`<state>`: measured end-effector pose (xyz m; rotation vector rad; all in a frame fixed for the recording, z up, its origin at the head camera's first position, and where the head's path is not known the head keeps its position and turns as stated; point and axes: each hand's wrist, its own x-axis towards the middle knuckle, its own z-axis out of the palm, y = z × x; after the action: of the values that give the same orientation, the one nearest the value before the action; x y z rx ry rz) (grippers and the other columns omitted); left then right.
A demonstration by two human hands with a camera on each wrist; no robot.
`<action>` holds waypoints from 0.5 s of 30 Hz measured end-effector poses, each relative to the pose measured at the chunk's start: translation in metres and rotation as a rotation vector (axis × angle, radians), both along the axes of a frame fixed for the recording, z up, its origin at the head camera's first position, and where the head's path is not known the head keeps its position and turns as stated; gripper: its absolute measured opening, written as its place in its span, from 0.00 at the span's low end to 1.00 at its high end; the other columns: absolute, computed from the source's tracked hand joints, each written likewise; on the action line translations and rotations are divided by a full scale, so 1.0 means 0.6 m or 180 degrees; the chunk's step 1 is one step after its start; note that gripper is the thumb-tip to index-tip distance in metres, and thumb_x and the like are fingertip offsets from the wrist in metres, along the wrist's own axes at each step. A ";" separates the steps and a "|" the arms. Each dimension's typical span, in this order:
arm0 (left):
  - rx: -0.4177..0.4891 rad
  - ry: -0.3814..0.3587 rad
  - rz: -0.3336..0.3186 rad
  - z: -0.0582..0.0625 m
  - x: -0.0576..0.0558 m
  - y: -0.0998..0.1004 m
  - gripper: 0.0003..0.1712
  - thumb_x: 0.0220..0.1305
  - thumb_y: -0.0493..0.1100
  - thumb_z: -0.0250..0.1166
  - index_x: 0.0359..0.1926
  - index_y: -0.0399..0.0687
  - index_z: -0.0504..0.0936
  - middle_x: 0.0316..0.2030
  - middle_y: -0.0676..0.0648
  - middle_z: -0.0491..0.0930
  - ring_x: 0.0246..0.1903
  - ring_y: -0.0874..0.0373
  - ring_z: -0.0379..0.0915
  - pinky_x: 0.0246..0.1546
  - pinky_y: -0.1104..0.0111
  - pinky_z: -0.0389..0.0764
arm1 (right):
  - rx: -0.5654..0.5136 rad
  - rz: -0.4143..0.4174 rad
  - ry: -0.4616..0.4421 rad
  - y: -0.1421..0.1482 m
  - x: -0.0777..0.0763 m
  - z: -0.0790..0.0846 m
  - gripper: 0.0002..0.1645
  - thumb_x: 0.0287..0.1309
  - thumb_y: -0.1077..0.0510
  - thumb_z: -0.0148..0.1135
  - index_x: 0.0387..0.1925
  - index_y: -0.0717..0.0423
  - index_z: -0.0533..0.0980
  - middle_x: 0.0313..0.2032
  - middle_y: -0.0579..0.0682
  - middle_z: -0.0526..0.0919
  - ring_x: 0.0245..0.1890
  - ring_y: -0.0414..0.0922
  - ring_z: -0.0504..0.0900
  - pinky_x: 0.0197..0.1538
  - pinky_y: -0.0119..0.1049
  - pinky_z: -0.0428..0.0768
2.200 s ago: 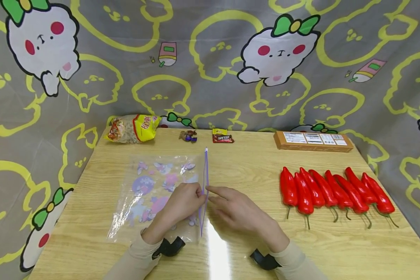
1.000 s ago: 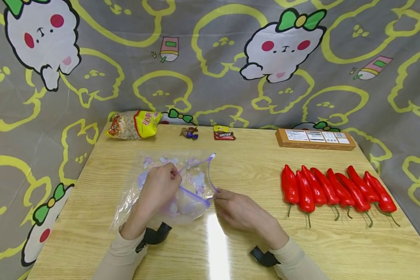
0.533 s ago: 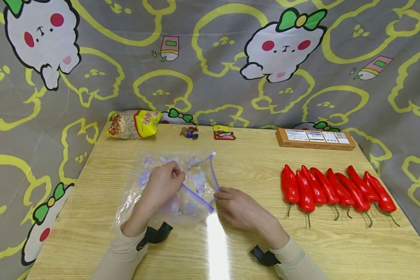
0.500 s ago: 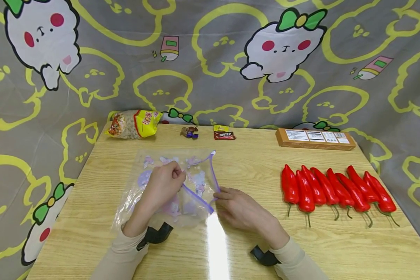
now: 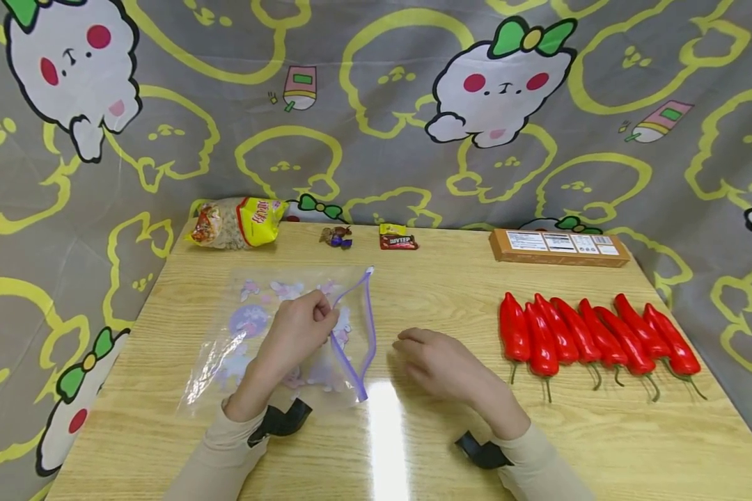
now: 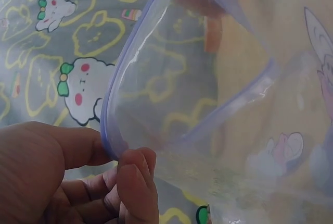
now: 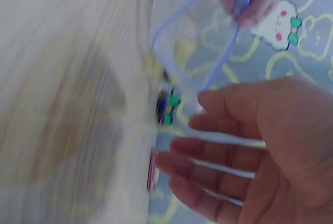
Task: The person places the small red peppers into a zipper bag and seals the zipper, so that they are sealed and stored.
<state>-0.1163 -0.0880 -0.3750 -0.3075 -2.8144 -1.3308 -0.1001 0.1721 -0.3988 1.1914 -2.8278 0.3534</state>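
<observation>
A clear zip bag [image 5: 247, 327] with pastel cartoon prints lies on the wooden table, its purple zip edge [image 5: 372, 327] parted into a wide mouth facing right. My left hand [image 5: 297, 327] pinches the upper lip of that mouth between thumb and fingertips and holds it raised, as the left wrist view also shows at the purple edge [image 6: 105, 109]. Just right of the mouth, my right hand [image 5: 441, 365] hovers apart from the bag with loosely bent fingers, holding nothing; the right wrist view shows its fingers [image 7: 208, 164] spread.
Several red peppers [image 5: 592, 337] lie in a row at the right. Along the back edge are a yellow snack bag [image 5: 238, 223], wrapped candies [image 5: 336, 237], a red-wrapped bar [image 5: 398, 242] with a yellow packet, and a long cardboard box [image 5: 558, 248]. A patterned cloth hangs behind.
The zip bag's edge has been pulled apart by both hands. My right hand has since let go of the lower lip and moved slightly right, while my left hand keeps its pinch.
</observation>
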 end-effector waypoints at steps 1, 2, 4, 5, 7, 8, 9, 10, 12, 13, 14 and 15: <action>0.0005 -0.0009 -0.0007 -0.001 -0.001 0.000 0.08 0.60 0.42 0.58 0.25 0.46 0.73 0.15 0.52 0.70 0.11 0.62 0.63 0.12 0.72 0.61 | -0.0005 -0.0170 0.0053 0.011 -0.001 0.003 0.20 0.52 0.57 0.63 0.48 0.58 0.77 0.45 0.52 0.79 0.42 0.47 0.80 0.43 0.40 0.78; 0.0010 -0.0021 -0.0014 -0.001 -0.001 0.000 0.08 0.60 0.42 0.59 0.26 0.46 0.73 0.15 0.52 0.70 0.11 0.62 0.63 0.12 0.72 0.61 | -0.0004 -0.0351 0.0120 0.024 -0.002 0.004 0.20 0.52 0.57 0.64 0.48 0.58 0.76 0.42 0.52 0.80 0.39 0.46 0.81 0.38 0.38 0.79; 0.0011 -0.0046 -0.0015 -0.002 -0.002 0.000 0.08 0.60 0.42 0.59 0.26 0.45 0.73 0.15 0.52 0.71 0.11 0.62 0.63 0.12 0.72 0.62 | -0.0008 -0.0732 0.0272 0.054 -0.003 0.006 0.21 0.51 0.56 0.64 0.48 0.57 0.75 0.37 0.50 0.81 0.32 0.44 0.81 0.28 0.35 0.77; 0.0010 -0.0061 -0.0013 -0.002 -0.002 0.000 0.08 0.60 0.42 0.59 0.26 0.45 0.73 0.15 0.51 0.71 0.11 0.62 0.63 0.12 0.72 0.62 | -0.0015 -0.0940 0.0364 0.071 -0.003 0.006 0.21 0.50 0.56 0.65 0.48 0.57 0.74 0.34 0.50 0.81 0.28 0.44 0.81 0.23 0.34 0.75; 0.0000 -0.0084 -0.0006 -0.002 -0.001 -0.001 0.08 0.60 0.42 0.59 0.26 0.45 0.74 0.16 0.51 0.71 0.12 0.62 0.63 0.13 0.71 0.63 | -0.0028 -0.1345 0.0523 0.107 -0.002 0.008 0.20 0.49 0.57 0.64 0.46 0.57 0.73 0.28 0.49 0.79 0.20 0.44 0.77 0.15 0.33 0.68; -0.0005 -0.0092 0.0004 -0.002 -0.001 -0.001 0.08 0.60 0.42 0.59 0.27 0.44 0.74 0.16 0.51 0.72 0.12 0.62 0.63 0.13 0.71 0.63 | -0.0014 -0.1545 0.0613 0.123 -0.001 0.007 0.19 0.49 0.57 0.64 0.43 0.57 0.73 0.23 0.49 0.77 0.16 0.44 0.74 0.13 0.34 0.65; -0.0013 -0.0096 0.0012 -0.002 -0.001 -0.001 0.08 0.60 0.42 0.59 0.27 0.44 0.74 0.16 0.51 0.72 0.12 0.61 0.63 0.13 0.71 0.63 | 0.0002 -0.1729 0.0686 0.138 0.000 0.007 0.17 0.48 0.57 0.64 0.41 0.58 0.72 0.20 0.49 0.74 0.13 0.45 0.71 0.11 0.34 0.62; -0.0019 -0.0095 0.0020 -0.002 -0.001 -0.002 0.08 0.60 0.42 0.59 0.27 0.44 0.74 0.16 0.51 0.72 0.12 0.61 0.63 0.14 0.71 0.63 | 0.0026 -0.1889 0.0767 0.151 0.001 0.006 0.17 0.47 0.56 0.64 0.38 0.59 0.71 0.17 0.49 0.71 0.11 0.46 0.68 0.10 0.35 0.59; -0.0018 -0.0098 0.0024 -0.001 -0.001 -0.002 0.08 0.60 0.42 0.59 0.27 0.44 0.74 0.17 0.51 0.72 0.12 0.61 0.64 0.14 0.70 0.64 | 0.0093 -0.2133 0.0850 0.172 0.003 0.005 0.16 0.46 0.55 0.65 0.33 0.59 0.70 0.13 0.49 0.66 0.08 0.47 0.63 0.08 0.36 0.56; -0.0015 -0.0101 0.0022 -0.001 0.000 -0.002 0.07 0.60 0.42 0.59 0.27 0.44 0.74 0.17 0.51 0.72 0.12 0.61 0.64 0.14 0.70 0.64 | 0.0134 -0.2202 0.0879 0.180 0.005 0.004 0.17 0.45 0.54 0.65 0.31 0.59 0.69 0.12 0.49 0.63 0.07 0.48 0.61 0.08 0.37 0.55; -0.0004 -0.0106 0.0021 0.000 0.000 -0.002 0.07 0.60 0.42 0.59 0.27 0.44 0.74 0.16 0.51 0.72 0.12 0.61 0.64 0.14 0.70 0.64 | 0.0173 -0.2259 0.0887 0.186 0.006 0.003 0.18 0.44 0.53 0.66 0.29 0.59 0.68 0.11 0.49 0.62 0.07 0.48 0.61 0.08 0.37 0.55; 0.0006 -0.0106 0.0015 0.000 0.000 -0.002 0.07 0.60 0.42 0.59 0.27 0.44 0.74 0.16 0.51 0.72 0.12 0.61 0.64 0.14 0.70 0.63 | 0.0213 -0.2259 0.0870 0.190 0.006 0.002 0.19 0.44 0.52 0.67 0.28 0.59 0.67 0.12 0.50 0.62 0.07 0.49 0.61 0.08 0.38 0.55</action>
<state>-0.1162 -0.0889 -0.3748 -0.2812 -2.8387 -1.3501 -0.0964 0.2859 -0.3978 0.1616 -2.7875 0.0446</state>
